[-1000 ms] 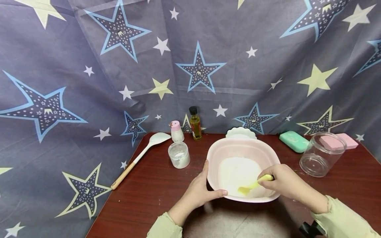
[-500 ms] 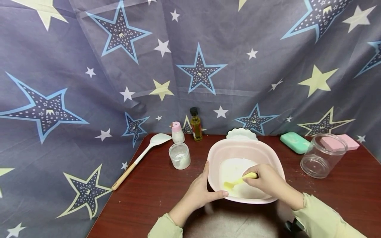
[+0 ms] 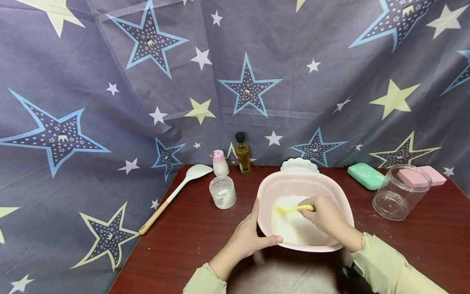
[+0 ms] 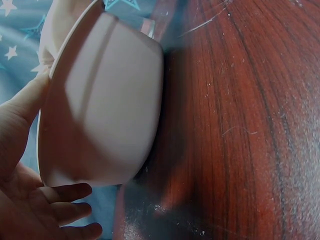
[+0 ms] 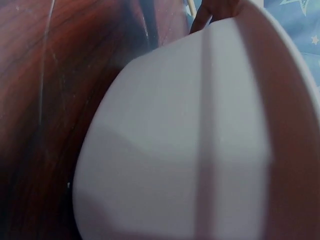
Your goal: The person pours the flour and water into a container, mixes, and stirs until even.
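Observation:
A pale pink basin point(image 3: 301, 183) with white contents point(image 3: 290, 230) stands on the table in the head view. My left hand point(image 3: 244, 234) holds its left near corner, thumb along the near rim and fingers against the left side. In the left wrist view that hand point(image 4: 25, 150) is at the rim, the outer wall of the basin point(image 4: 120, 100) facing the camera. Over the basin, my right hand point(image 3: 327, 214) pinches the handle of a small yellow spoon point(image 3: 288, 210), its head in the white contents. The right wrist view shows mostly basin wall point(image 5: 160, 140); spoon and right hand are hidden there.
Left of the basin are a jar of white powder point(image 3: 222, 198), a pink-capped shaker point(image 3: 220, 166), an oil bottle point(image 3: 243, 155) and a wooden-handled turner point(image 3: 172, 198). A scalloped white dish point(image 3: 299, 164) sits behind. At right are a green case point(image 3: 367, 176), clear jar point(image 3: 400, 198) and pink block point(image 3: 437, 175).
My right hand has swept the spoon leftward through the basin, then its head has moved up toward the far side. The left hand keeps its hold on the basin.

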{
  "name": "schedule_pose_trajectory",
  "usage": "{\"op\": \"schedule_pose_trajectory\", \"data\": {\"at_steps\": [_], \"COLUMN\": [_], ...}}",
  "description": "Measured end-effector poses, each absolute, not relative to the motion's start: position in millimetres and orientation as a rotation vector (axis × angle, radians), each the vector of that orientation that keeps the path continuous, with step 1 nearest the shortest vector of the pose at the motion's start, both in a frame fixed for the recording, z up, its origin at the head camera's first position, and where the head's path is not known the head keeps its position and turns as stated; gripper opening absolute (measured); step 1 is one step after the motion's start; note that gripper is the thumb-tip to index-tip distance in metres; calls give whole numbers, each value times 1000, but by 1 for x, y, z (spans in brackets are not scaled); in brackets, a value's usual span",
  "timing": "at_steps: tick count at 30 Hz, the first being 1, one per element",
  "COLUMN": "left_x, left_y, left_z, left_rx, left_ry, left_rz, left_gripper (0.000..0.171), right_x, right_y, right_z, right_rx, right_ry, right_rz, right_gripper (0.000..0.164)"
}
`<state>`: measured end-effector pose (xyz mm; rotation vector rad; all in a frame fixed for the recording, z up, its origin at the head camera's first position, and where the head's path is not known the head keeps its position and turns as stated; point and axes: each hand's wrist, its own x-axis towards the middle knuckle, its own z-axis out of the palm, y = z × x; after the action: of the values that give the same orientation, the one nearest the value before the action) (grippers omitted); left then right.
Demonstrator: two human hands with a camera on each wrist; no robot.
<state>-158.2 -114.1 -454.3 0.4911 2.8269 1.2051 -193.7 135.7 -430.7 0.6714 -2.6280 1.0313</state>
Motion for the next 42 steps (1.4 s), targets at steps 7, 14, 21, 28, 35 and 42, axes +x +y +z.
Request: {"op": "schedule_pose_trajectory", "data": {"at_steps": [7,14,21,28,35,42], "left_x": [-158,-157,-157,-158,-158,-158], "left_y": [-113,-111,-111,-113,-114,-114], "left_z": [-455,-455,-456,-455,-454,-454], "left_rx": [466,471,475,481,491,480], "left_ry": [2824,2829,2830,2825,2833,2824], "left_rz": [1197,1196,1203,1215,1212,1212], "left_gripper": [122,122,122,121,121,121], "right_x": [-200,-204,-201,-197,-190,-181], "right_y": [142,158,182,201,212,220], "right_z": [-427,-423,-417,-408,-401,-397], "right_rx": [574,456,411,441,487,494], "right_ry": [-2637,-2687,-2735,-2818,-2852,-2921], "right_rz": [926,788,737,698,666,700], "right_gripper": [8,8,7,7,7,3]}}
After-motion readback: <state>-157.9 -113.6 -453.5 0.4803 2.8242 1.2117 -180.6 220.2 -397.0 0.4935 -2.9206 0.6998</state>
